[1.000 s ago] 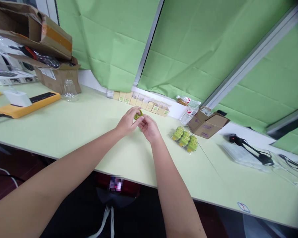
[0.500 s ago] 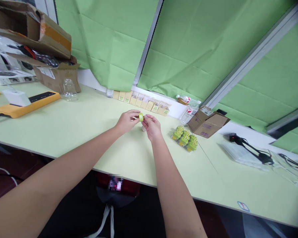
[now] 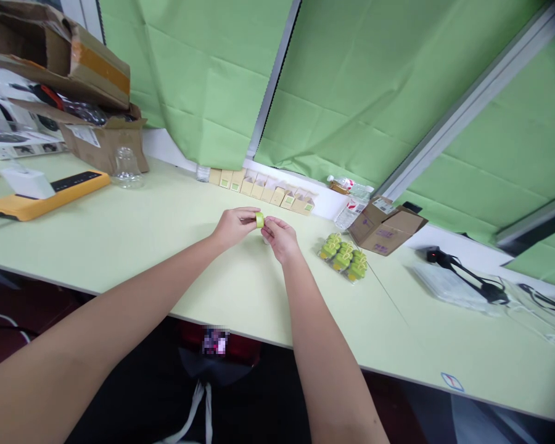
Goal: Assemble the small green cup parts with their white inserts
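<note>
Green fabric curtains (image 3: 203, 80) hang behind a pale green tabletop (image 3: 120, 246). Your left hand (image 3: 235, 226) and right hand (image 3: 280, 239) meet near the middle of the tabletop, both grips pressed in on a small lime-green ring (image 3: 259, 219), which stands on edge between your fingertips. It is too small to tell whether this is a roll of tape or a band. A small pale object (image 3: 266, 240) sits just below your right hand, partly hidden, its kind unclear. To the right lies a cluster of green items in clear wrap (image 3: 342, 258), near an open cardboard box (image 3: 383, 227). A row of small kraft boxes (image 3: 259, 187) lines the back edge.

Risk 1: you hold the ring by the fingertips alone, so a small loss of pressure could drop it, and its round shape could carry it toward the front edge of the tabletop.

Risk 2: your right hand is close to the pale object, so a sideways move could knock it over.
</note>
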A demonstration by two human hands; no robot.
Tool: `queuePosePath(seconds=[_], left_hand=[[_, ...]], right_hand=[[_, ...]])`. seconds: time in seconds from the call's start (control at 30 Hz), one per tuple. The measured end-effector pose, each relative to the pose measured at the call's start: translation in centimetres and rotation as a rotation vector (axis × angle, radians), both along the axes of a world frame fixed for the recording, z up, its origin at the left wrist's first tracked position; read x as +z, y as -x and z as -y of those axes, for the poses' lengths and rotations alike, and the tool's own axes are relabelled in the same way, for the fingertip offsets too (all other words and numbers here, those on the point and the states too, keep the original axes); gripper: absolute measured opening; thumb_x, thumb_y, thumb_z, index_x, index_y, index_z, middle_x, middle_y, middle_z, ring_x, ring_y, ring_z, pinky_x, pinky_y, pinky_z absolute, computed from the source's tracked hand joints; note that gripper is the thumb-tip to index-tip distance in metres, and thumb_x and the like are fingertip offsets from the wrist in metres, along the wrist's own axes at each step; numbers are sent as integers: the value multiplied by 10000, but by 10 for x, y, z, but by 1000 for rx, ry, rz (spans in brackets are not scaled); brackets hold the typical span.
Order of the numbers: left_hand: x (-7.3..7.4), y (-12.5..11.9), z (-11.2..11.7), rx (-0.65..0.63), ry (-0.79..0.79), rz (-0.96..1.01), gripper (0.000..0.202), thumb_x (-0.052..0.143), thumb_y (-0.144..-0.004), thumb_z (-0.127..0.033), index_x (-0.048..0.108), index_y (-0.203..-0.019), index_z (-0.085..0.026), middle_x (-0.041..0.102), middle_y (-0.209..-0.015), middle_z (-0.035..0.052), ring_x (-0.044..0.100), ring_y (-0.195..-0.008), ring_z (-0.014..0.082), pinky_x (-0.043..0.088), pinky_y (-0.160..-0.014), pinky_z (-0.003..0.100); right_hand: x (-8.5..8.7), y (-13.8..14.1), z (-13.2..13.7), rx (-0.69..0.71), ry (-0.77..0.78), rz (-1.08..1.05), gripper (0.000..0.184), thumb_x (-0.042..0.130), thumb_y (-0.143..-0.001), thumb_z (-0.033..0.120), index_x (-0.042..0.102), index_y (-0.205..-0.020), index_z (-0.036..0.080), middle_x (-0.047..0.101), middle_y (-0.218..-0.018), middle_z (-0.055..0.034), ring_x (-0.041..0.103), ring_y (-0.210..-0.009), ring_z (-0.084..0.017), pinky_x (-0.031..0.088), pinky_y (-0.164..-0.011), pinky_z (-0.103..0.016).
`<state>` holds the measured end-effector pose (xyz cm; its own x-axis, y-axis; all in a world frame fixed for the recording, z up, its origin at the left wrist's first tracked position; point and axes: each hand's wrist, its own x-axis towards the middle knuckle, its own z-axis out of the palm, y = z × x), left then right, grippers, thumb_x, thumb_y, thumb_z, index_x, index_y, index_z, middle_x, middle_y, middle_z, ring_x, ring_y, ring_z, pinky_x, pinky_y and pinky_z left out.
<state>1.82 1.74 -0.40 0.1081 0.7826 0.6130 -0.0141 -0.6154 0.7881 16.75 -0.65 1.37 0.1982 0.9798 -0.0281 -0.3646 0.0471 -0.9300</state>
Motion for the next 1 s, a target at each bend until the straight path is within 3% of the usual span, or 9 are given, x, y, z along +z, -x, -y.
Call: queuePosePath(seconds=[0.37,0.57,1.0], left_hand=[[-3,0,-1,-68,68,17,351,813,-648,-422,792,-885,-164,725,-1140,106,688,-1058,279,537,-1008,429],[-4,1,-3,-73,68,2,345,811,-653,-419,795,-889,-168,729,-1128,102,693,-1041,276,541,-999,427],[2,-1,2,-73,100,67,309,811,-648,-395,793,-852,-163,739,-1098,92,701,-1013,275,560,-969,425]], right_hand=[[-5,-8,-3,24,-60,133,245,853,-591,225,704,-773,158,704,-727,-10,656,-660,-104,569,-678,-229],[-6,-10,-3,69,-138,218,340,857,-588,296,733,-880,175,726,-775,-16,660,-687,-109,572,-707,-253],[3,-10,2,108,-92,283,236,821,-626,307,722,-798,180,710,-742,-17,656,-667,-121,564,-649,-251]])
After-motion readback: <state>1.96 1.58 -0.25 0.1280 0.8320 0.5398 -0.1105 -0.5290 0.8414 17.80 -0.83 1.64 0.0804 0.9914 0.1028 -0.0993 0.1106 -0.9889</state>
